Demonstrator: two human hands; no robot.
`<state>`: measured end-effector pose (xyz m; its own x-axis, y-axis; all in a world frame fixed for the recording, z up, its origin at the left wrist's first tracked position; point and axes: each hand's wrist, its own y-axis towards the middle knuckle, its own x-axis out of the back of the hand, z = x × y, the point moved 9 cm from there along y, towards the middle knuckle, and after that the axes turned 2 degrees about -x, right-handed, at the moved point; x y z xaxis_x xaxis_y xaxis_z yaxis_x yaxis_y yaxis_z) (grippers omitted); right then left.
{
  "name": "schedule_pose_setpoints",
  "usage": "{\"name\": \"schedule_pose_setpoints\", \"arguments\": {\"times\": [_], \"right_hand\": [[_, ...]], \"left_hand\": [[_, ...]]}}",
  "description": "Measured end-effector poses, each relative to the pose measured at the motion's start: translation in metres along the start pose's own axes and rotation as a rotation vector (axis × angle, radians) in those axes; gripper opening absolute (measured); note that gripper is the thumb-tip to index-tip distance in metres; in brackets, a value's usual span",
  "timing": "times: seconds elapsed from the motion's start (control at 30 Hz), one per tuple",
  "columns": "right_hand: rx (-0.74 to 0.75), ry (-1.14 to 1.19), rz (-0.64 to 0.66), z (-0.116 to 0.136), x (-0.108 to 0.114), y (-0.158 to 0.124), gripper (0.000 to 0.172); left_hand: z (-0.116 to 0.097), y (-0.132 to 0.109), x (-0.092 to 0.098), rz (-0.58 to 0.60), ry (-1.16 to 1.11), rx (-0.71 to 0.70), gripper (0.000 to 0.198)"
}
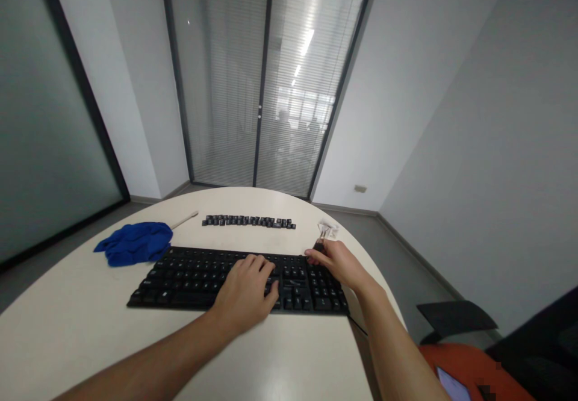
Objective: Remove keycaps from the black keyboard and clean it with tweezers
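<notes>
A black keyboard (198, 277) lies across the table in front of me, its keys mostly in place. My left hand (246, 289) rests palm down on its middle right part, fingers curved and thumb apart, covering some keys. Over the top right corner of the keyboard, my right hand (338, 261) is closed around a keycap puller (320, 244). The puller has a dark handle and thin metal prongs that point away from me. Loose black keycaps (248, 221) stand in two rows beyond the keyboard.
A blue cloth (138, 243) lies left on the white table (271, 353), beside a thin pale brush-like stick (185, 219). A crumpled white wrapper or tissue (332, 228) sits near the right edge. An orange chair (469, 368) with a phone stands at right. A cable (358, 326) leaves the keyboard.
</notes>
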<state>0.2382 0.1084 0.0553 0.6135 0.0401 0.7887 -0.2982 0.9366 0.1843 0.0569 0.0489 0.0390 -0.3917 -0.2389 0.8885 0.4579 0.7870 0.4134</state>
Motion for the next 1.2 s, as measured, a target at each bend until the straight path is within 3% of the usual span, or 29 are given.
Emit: {"name": "schedule_pose_setpoints", "arguments": {"times": [0.33, 0.6, 0.97, 1.2], "right_hand": [[-0.005, 0.031, -0.005, -0.007, -0.005, 0.002, 0.031], [-0.001, -0.02, -0.033, 0.001, -0.001, 0.0, 0.036], [-0.025, 0.05, -0.029, -0.011, -0.004, 0.001, 0.038], [0.008, -0.041, -0.055, 0.001, -0.005, 0.0, 0.039]], "left_hand": [[0.0, 0.0, 0.0, -0.004, 0.002, 0.002, 0.023], [-0.001, 0.0, 0.001, 0.007, 0.002, 0.002, 0.024], [0.001, -0.002, -0.001, 0.006, -0.002, 0.004, 0.022], [0.001, -0.001, -0.001, 0.016, -0.003, 0.018, 0.023]]}}
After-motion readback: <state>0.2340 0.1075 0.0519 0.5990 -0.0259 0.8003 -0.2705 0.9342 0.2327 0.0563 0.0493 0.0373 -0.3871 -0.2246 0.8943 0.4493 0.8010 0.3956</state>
